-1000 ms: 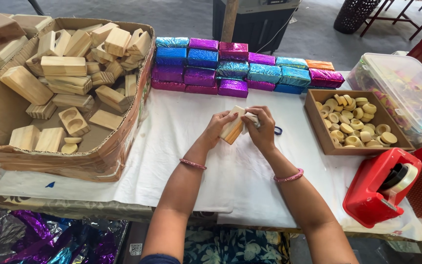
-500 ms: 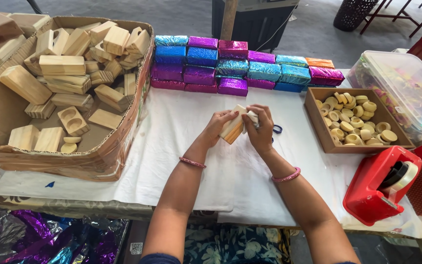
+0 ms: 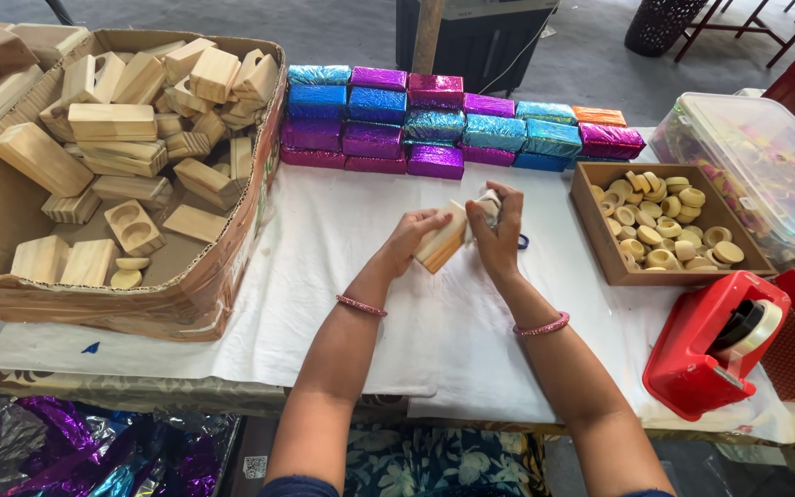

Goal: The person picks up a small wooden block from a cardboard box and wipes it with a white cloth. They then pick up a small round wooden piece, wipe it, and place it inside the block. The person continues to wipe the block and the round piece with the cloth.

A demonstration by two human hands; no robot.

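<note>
L hand [image 3: 413, 236] grips wooden block [image 3: 443, 243]; R hand [image 3: 497, 232] pinches its top end, maybe w/ paper. Open white cloth [image 3: 324, 304] below both; foil-wrapped stack [image 3: 434, 129] just beyond.

Pale wooden block [image 3: 442, 241]; foil-wrapped blocks [image 3: 434, 124] are shimmering purple, blue and teal at 12 o'clock; red tape dispenser [image 3: 706, 350]; white desk [image 3: 324, 276].

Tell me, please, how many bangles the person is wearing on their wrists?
2: one pink bangle on the left wrist, below the left hand, and one pink bangle on the right wrist, below the right hand. None seem hidden.
</note>
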